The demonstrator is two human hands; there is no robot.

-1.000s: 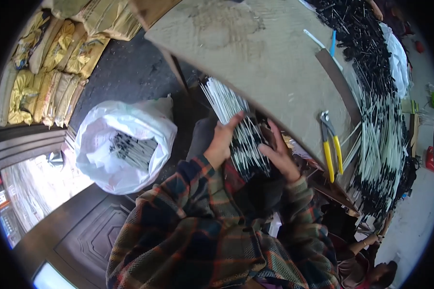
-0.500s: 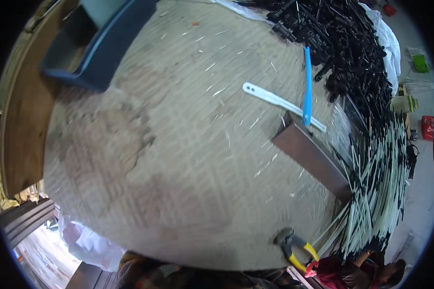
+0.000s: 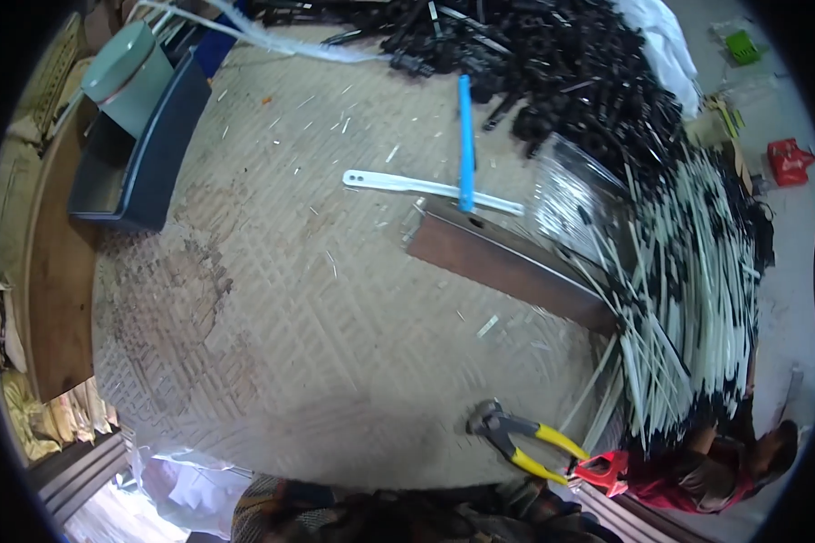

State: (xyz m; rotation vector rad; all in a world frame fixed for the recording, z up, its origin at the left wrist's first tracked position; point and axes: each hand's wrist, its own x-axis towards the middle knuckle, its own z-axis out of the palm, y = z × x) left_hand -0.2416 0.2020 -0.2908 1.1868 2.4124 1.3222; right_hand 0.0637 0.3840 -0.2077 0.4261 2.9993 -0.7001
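Observation:
Neither of my hands shows in the head view. Along the bottom edge lies dark patterned cloth (image 3: pixel 371 516). Nearest to it on the worn, woven-textured work surface (image 3: pixel 290 326) are end cutters (image 3: pixel 521 439) with yellow handles and a dark head. A red object (image 3: pixel 602 472) sits against their handle ends. Farther in, a long brown metal channel (image 3: pixel 516 276) lies slanted. Behind it is a flat white plastic strip (image 3: pixel 407 184) with holes at one end. An upright-looking blue strip (image 3: pixel 466 145) crosses the white one.
A large heap of black parts (image 3: pixel 552 63) fills the far right. Several pale rods (image 3: pixel 697 299) with black ends lie bundled at the right, beside clear plastic (image 3: pixel 575 195). At the left are a dark bin (image 3: pixel 145 181) and pale green container (image 3: pixel 129 77). A person (image 3: pixel 706 475) is at lower right.
The view has shifted, so the tools and strips appear farther left and more of the green container shows. Nothing on the surface has visibly been moved.

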